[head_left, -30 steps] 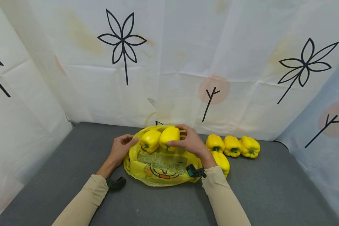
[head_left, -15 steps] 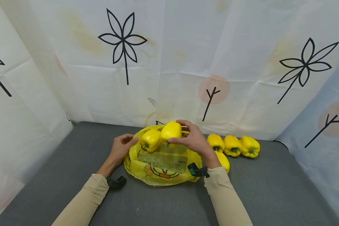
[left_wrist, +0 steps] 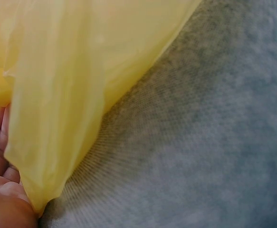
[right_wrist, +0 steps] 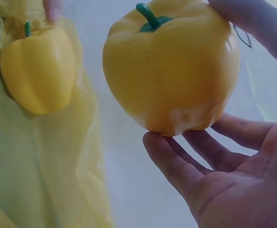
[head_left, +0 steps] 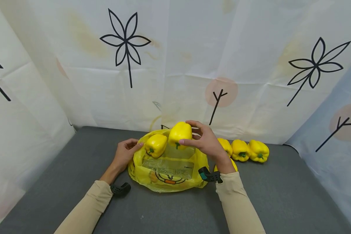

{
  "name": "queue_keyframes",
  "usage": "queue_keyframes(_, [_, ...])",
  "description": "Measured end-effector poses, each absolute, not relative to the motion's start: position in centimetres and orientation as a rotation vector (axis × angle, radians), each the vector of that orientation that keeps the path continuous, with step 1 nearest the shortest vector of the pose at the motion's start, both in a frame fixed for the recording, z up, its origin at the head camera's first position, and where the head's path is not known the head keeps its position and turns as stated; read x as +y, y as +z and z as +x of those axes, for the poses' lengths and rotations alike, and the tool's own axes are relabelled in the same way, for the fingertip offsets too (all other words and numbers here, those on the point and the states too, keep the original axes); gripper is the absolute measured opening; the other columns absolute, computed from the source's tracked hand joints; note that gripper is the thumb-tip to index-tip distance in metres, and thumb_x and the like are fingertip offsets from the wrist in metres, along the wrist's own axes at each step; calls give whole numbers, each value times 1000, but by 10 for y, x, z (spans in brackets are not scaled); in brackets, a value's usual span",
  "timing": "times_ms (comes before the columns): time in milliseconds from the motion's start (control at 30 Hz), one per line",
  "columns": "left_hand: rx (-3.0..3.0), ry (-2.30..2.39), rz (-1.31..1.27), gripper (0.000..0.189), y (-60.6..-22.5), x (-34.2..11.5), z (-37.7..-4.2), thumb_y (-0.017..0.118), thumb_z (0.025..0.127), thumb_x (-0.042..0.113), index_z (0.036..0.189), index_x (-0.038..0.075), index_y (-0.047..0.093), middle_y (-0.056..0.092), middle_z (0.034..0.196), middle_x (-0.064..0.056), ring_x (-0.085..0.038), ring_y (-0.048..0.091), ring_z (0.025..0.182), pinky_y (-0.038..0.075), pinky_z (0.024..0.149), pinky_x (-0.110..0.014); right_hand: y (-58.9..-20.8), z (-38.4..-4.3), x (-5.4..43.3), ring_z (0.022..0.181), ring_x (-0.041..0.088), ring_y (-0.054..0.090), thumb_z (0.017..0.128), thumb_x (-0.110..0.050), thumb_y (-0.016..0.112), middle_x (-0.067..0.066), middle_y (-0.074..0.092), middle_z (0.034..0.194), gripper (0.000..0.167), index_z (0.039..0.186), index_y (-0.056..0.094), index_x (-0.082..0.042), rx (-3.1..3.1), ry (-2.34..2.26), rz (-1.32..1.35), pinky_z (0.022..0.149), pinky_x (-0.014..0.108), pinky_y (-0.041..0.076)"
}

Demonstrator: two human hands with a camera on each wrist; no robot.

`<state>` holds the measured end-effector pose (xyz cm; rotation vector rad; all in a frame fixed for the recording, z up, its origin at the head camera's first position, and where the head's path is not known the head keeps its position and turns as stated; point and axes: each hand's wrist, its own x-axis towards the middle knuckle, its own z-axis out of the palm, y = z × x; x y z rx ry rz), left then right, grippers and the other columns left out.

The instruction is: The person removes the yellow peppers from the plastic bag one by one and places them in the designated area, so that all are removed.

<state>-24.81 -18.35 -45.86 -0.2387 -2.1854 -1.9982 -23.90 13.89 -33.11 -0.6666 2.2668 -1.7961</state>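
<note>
Over the open mouth of a yellow plastic bag (head_left: pixel 138 174), my right hand (head_left: pixel 207 142) grips a yellow bell pepper (head_left: pixel 180 134) between thumb and fingers. The right wrist view has this held bell pepper (right_wrist: pixel 171 71) up close, green stem at the top. A second bell pepper (head_left: pixel 156 146) lies in the left part of the bag. My left hand (head_left: pixel 123 155) pinches the bag's left rim between thumb and fingers. Yellow film (left_wrist: pixel 67 95) fills much of the left wrist view and hides part of that hand's fingers.
Right of the bag, more yellow bell peppers (head_left: pixel 240 150) stand in a row on the grey table (head_left: pixel 283 195). Another bell pepper (head_left: pixel 233 166) in front of them is partly behind my right wrist. A white printed cloth (head_left: pixel 187 58) hangs behind the table.
My right hand has lifted its bell pepper upward and slightly right, away from the one in the bag. The left hand has stayed at the bag's rim.
</note>
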Motion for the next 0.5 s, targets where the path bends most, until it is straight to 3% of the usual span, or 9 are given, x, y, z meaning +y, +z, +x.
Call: queue_keyframes(500, [-2174, -2011, -247, 31, -456, -184, -247, 69, 100, 16, 114, -13, 67, 67, 101, -16, -12, 65, 83, 57, 71, -23, -318, -236, 155, 131, 37, 51, 92, -9, 76, 15, 40, 152, 77, 156, 35, -4, 2204, -1855, -725, 95, 37, 55])
